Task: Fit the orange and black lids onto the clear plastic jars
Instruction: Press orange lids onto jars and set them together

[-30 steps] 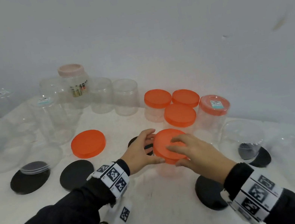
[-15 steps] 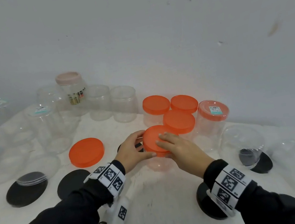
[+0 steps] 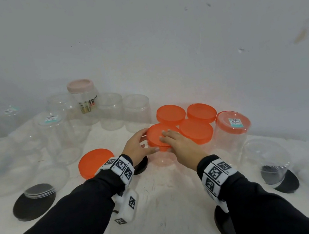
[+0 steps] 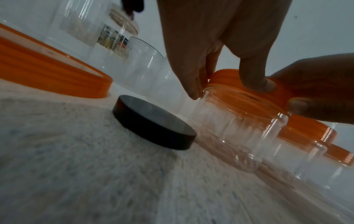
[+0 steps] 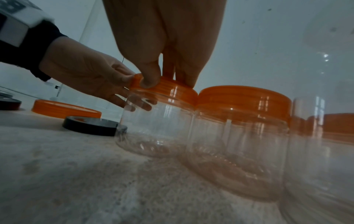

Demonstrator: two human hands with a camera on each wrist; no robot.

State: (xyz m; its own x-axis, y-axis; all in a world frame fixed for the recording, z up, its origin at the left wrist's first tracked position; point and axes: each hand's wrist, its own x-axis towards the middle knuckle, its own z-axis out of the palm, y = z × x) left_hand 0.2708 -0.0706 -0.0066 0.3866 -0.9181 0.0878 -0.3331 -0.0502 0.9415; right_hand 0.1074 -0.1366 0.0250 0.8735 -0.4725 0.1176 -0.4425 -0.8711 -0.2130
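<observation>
A white worktop point(image 3: 165, 207) meets a grey wall. From the head view, the clear jar point(image 3: 162, 159) with its orange lid point(image 3: 158, 136) has slid back against the capped jars; left hand point(image 3: 138, 148) and right hand point(image 3: 183, 146) grip it. Left wrist view: lid seated, a black lid point(image 4: 153, 124) beside. Right wrist view: fingertips point(image 5: 151, 80) pinch the rim. This jar looks finished.

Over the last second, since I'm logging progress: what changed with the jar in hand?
Both hands slid the clear plastic jar with its orange round lid away from the person, up against the lidded jars. The left hand and right hand kept their grip. The loose orange lid and black lids stayed put.
</observation>
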